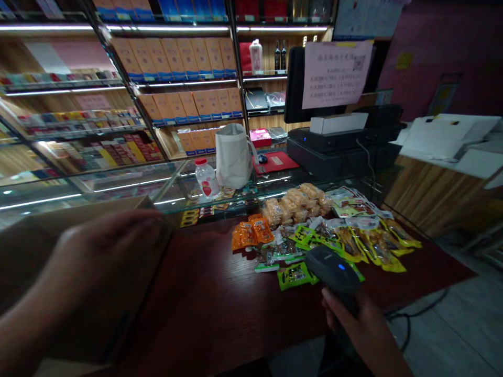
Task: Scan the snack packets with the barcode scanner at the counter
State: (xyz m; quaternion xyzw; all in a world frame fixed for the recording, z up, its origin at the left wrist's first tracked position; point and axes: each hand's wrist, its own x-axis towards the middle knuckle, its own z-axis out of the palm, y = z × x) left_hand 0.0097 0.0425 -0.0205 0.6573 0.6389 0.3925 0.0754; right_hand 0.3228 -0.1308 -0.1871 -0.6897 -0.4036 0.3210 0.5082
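My right hand [359,324] is wrapped round the handle of a black barcode scanner [332,267] with a blue light on top. Beneath and beyond the scanner head lie small green snack packets [294,276]. Over the edge of an open cardboard box [129,309] at the left, my left hand [106,251] is smeared by motion, so its fingers cannot be made out. Orange packets [251,232], a pile of clear-wrapped tan snacks [296,203] and yellow-edged clear packets [373,241] lie grouped on the dark red table [212,303].
Behind the table, a glass counter holds a plastic bottle with a red cap [207,179], a white bag [233,157] and a red folder [277,163]. A monitor [295,86] with a paper notice stands at the back right. A cable [408,319] hangs at the table's right side.
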